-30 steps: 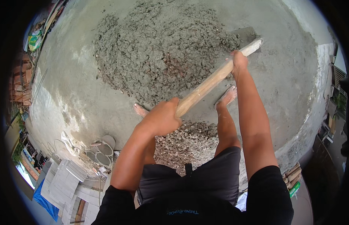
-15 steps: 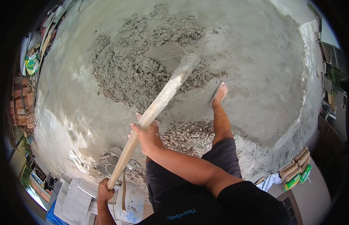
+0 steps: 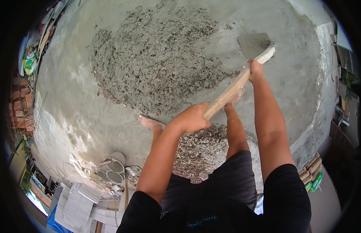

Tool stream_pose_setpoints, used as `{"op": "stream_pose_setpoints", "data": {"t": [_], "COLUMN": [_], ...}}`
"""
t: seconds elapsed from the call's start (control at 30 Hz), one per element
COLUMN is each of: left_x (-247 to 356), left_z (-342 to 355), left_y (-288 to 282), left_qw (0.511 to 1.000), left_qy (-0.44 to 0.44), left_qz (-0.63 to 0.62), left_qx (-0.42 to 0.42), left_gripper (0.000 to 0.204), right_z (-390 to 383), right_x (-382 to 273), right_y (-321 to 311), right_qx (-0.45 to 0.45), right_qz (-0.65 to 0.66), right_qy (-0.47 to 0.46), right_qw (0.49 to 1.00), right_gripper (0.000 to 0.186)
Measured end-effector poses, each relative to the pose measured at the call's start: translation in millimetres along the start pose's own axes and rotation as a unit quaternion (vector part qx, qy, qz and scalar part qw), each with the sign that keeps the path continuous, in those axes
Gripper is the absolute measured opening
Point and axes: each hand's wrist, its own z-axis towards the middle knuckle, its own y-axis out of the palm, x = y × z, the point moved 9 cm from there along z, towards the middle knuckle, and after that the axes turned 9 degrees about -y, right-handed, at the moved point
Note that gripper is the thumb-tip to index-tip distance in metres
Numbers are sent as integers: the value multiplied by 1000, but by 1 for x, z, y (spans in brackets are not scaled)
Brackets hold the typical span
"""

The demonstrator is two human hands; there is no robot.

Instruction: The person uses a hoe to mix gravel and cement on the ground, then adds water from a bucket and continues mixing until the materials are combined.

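Note:
A hoe with a thick pale wooden handle (image 3: 229, 92) slants across the view in both my hands. Its broad flat blade (image 3: 252, 45), coated in grey, lies against the wet slab to the right of a heap of wet concrete mix (image 3: 157, 58). My left hand (image 3: 193, 118) is closed round the handle's near end. Farther up, close to the blade, my right hand (image 3: 256, 71) is wrapped round the same handle. The heap is lumpy, with stones showing along its lower edge, and spreads in front of my bare feet.
Loose gravel (image 3: 198, 151) lies between my legs. Several grey buckets (image 3: 114, 167) stand at lower left, near stacked pale sheets (image 3: 75, 206). Reddish bricks (image 3: 21, 106) are piled along the left edge. Bags (image 3: 313, 180) sit at lower right, beyond the slab's pale border.
The hoe blade has moved right, from the heap onto the slab beside it. My right hand has slid up the handle toward the blade, and my left hand has come forward and right.

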Motion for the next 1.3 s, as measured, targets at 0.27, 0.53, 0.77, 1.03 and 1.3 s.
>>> {"op": "stream_pose_setpoints", "data": {"t": [0.27, 0.53, 0.77, 1.03, 1.3], "left_x": [-144, -192, -267, -27, 37], "left_z": [-203, -416, -442, -114, -17], "left_y": [-95, -109, -30, 77, 68], "left_qw": [993, 969, 913, 998, 995], "left_qy": [-93, -225, -353, -54, -50], "left_qz": [-64, 4, 97, 6, 78], "left_qx": [37, 103, 180, 27, -29], "left_gripper": [47, 28, 31, 42, 41], "right_z": [-208, -446, -514, -147, -22], "right_x": [97, 71, 118, 34, 70], "right_y": [191, 188, 156, -67, -128], "right_qx": [-47, -74, -192, 64, 58], "right_qz": [-67, 176, 161, 95, 33], "right_qy": [75, 149, 204, 23, 54], "right_qw": [994, 970, 946, 993, 996], "right_gripper": [61, 51, 68, 35, 56]}}
